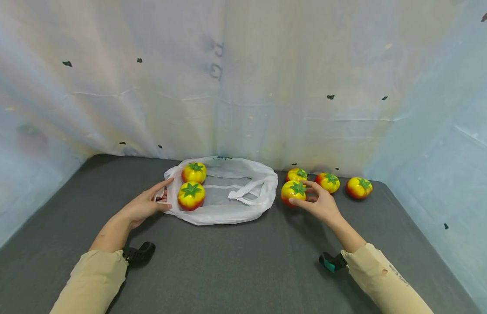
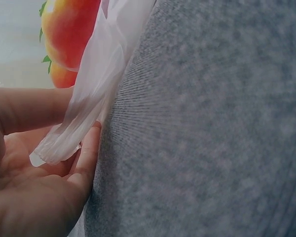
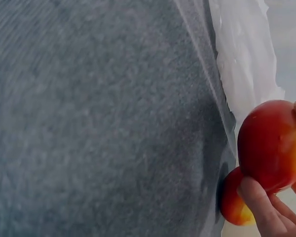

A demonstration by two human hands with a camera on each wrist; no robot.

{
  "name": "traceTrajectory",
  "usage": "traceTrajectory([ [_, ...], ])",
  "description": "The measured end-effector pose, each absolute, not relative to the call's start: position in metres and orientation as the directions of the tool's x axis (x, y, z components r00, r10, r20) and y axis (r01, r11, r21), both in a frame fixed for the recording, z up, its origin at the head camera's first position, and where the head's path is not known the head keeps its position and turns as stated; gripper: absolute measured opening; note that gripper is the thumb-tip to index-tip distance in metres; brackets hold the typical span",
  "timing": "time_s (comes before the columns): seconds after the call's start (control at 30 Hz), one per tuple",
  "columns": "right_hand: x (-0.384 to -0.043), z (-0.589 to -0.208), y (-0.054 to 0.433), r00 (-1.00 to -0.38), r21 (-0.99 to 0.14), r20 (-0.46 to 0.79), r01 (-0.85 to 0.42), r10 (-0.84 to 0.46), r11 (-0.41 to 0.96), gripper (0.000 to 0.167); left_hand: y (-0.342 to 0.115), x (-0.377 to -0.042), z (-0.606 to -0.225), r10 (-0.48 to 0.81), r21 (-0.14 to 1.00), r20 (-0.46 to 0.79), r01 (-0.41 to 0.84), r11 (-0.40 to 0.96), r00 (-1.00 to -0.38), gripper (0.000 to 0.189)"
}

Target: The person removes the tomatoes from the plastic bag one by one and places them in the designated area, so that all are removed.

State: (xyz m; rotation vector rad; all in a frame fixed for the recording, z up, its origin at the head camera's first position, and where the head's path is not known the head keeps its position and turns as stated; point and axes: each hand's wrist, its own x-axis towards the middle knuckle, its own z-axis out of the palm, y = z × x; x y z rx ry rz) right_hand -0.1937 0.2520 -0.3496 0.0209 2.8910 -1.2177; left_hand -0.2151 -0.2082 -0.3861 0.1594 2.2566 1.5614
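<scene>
Sleeves (image 1: 96, 279) nearest | left hand (image 1: 143, 208) grips bag (image 1: 223, 216), likely steadying it | right hand (image 1: 321, 203) pinches tomato (image 1: 291, 192), bag just left; more tomatoes (image 1: 328, 183) just beyond

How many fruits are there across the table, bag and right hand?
6: two fruits in the bag, one fruit in the right hand, three fruits on the table, right of the bag. Bag folds could hide others.

Desk (image 1: 227, 266): near edge cut off in head view. Held tomato (image 1: 292, 192) partly hides 1 tomato (image 1: 296, 175) near desk's far edge. Left hand (image 1: 145, 208): fingers partly hidden by bag (image 1: 223, 216). Right hand (image 1: 323, 206): cut off in right wrist view. Print (image 1: 398, 274) on right sleeve (image 1: 384, 285) too small to read.
</scene>
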Motion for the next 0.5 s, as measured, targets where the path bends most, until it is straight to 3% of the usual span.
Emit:
traceTrajectory([
  [0.5, -0.192, -0.355, 0.263, -0.998, -0.676, -0.056, 0.029, -0.012, 0.737, 0.077, -0.206, -0.217, -0.386, 0.301, 0.913, -0.261, -0.134, 0.385, -0.917, 0.088],
])
